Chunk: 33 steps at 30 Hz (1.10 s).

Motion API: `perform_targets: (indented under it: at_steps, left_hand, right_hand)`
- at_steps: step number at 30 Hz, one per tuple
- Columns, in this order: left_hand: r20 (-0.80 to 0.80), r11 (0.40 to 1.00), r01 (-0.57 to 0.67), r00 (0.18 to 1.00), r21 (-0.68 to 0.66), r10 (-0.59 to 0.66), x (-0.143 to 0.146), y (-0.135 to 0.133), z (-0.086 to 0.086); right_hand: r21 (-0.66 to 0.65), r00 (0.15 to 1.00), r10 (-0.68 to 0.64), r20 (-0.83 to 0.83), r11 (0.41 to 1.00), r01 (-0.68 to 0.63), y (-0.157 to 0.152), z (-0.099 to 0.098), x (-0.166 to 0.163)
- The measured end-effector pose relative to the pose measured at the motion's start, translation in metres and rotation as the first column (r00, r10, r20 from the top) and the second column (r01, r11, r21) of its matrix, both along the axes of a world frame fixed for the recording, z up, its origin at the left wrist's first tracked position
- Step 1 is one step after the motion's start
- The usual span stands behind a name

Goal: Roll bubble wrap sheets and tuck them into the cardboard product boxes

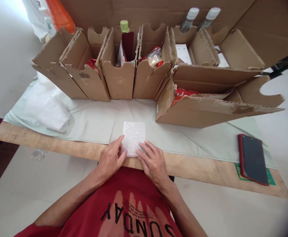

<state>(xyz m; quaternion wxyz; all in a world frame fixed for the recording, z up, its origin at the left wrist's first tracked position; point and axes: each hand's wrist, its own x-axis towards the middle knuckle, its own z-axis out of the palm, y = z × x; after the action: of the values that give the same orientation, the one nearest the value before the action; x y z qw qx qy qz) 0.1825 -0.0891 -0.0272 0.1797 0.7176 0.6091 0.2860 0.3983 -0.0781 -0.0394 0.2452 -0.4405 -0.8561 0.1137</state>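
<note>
A small square of clear bubble wrap lies flat at the table's front edge, right before me. My left hand rests at its left edge, index finger and thumb apart, the thumb near the lower corner. On the other side, my right hand lays its stretched fingers over the lower right part of the wrap. Neither hand is closed around it. Whether the wrap is a single sheet or a pouch I cannot tell.
Behind stands a row of cardboard boxes holding packets and bottles. A wider cardboard box with a red packet stands at right. Piled bubble wrap lies left. A phone rests at the right end of the cloth-covered wooden table.
</note>
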Motion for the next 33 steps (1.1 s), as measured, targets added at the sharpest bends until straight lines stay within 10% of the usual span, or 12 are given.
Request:
perform_targets:
  at_steps: [6,14,22,29,33]
  left_hand:
    - [-0.090,0.948,0.251,0.967,0.196,-0.238,-0.005,-0.003,0.012]
    - [-0.188,0.994,0.067,0.981,0.083,-0.051,0.000,0.030,-0.002]
    - [-0.064,0.960,0.220,0.975,0.176,-0.212,-0.006,0.019,0.010]
    - [-0.198,0.995,0.064,0.979,0.074,-0.049,-0.004,0.040,-0.001]
    - [0.010,0.993,-0.052,0.999,0.108,0.051,-0.007,0.028,0.004]
  right_hand:
    - [-0.107,0.994,0.037,-0.106,0.993,-0.048,0.011,0.009,0.001]
    - [0.136,0.989,-0.099,-0.113,0.984,0.114,0.017,0.017,-0.001]
    - [0.004,0.989,0.001,-0.146,1.000,-0.001,0.029,0.009,-0.004]
    - [0.034,0.999,-0.023,-0.033,0.999,0.024,0.028,0.017,-0.008]
    - [-0.026,1.000,-0.015,-0.013,1.000,0.015,0.037,0.013,-0.017]
